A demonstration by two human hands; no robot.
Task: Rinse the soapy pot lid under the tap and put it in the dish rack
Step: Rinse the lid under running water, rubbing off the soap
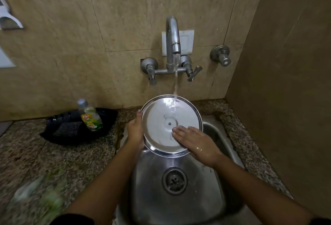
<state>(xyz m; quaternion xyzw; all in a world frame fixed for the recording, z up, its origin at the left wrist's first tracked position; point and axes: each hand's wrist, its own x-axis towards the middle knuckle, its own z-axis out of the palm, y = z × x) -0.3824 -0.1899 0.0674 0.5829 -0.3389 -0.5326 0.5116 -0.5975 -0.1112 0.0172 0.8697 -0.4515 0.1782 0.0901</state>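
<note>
The steel pot lid (171, 126) is in the centre of the frame, held tilted above the sink (179, 180), and the water from the tap (172, 40) falls on its upper edge. The left hand (135, 131) is clamped on the left rim, thumb on top. The right hand (195, 142) lies flat with fingers together on the lower right of the lid surface, gripping nothing. I judge the lid is light and stiff, but wet and soapy, so slippery; the rim is the safe place to hold, with 2 opposite points. No dish rack is visible. A dish soap bottle (90, 117) stands in a black tray (59, 135) at the left.
</note>
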